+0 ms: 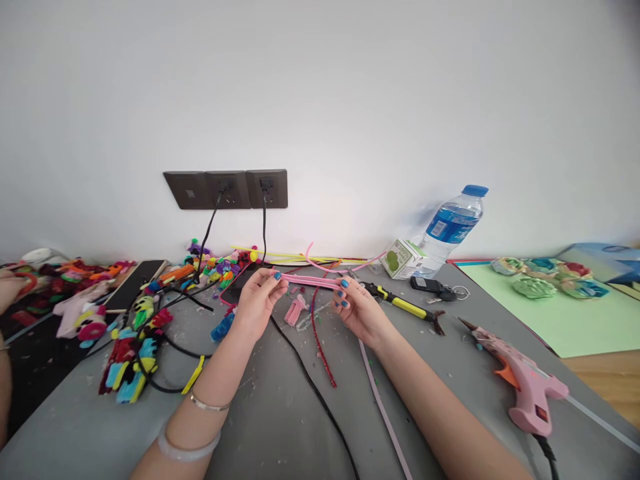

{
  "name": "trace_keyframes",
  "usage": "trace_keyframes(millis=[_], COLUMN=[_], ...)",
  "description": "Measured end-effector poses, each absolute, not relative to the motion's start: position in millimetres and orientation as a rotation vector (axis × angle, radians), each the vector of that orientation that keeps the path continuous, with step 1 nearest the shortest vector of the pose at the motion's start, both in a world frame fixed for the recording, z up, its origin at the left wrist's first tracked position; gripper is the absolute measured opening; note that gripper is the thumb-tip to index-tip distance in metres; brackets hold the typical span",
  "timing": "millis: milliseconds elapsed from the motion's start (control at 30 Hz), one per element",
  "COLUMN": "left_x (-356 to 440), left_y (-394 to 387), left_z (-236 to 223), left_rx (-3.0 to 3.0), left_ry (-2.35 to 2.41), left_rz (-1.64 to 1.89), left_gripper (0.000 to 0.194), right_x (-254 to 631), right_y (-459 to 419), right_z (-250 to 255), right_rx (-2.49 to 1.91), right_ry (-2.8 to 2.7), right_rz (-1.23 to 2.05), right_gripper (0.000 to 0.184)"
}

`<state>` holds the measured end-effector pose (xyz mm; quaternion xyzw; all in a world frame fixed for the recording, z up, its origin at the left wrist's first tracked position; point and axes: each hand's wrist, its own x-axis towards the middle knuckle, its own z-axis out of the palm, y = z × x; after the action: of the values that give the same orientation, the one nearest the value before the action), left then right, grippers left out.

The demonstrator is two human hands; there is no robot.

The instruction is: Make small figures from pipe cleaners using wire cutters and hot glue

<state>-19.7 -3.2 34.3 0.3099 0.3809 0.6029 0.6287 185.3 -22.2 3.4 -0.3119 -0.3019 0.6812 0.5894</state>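
Observation:
Pink pipe cleaners, lying side by side in a short bundle, are stretched level between my two hands above the grey table. My left hand pinches their left end between thumb and forefinger. At the other end, my right hand closes its fingertips on the bundle. Just below it on the table lies a small pink fuzzy piece. A red glittery pipe cleaner runs toward me between my hands. Beside my right wrist, a long pale pink strip extends to the front edge.
On the right lie a pink glue gun, yellow-black pliers and keys. A water bottle leans at the wall near a small box. Colourful fuzzy figures and black cables cover the left. Another person's hand shows far left.

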Motion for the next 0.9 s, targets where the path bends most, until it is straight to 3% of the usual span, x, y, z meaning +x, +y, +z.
trace_keyframes(millis=[333,633,900], left_x=[-16.9,-11.9,-14.6], left_y=[-7.9,-13.1,-21.3], left_z=[35.4,33.2,36.4], left_rx=[0.771,0.885,1.033], left_ry=[0.875,0.816,0.772], left_rz=[1.224,1.054,0.764], left_gripper=[0.042,0.036,0.033], right_x=[190.1,183.3,187.2], right_y=[-20.2,-26.8,-21.4], right_z=[8.5,10.4,9.7], right_rx=[-0.612,-0.657,-0.653], right_ry=[-0.612,-0.617,-0.548], right_rz=[1.48,1.545,1.477], right_gripper=[0.028,0.044,0.029])
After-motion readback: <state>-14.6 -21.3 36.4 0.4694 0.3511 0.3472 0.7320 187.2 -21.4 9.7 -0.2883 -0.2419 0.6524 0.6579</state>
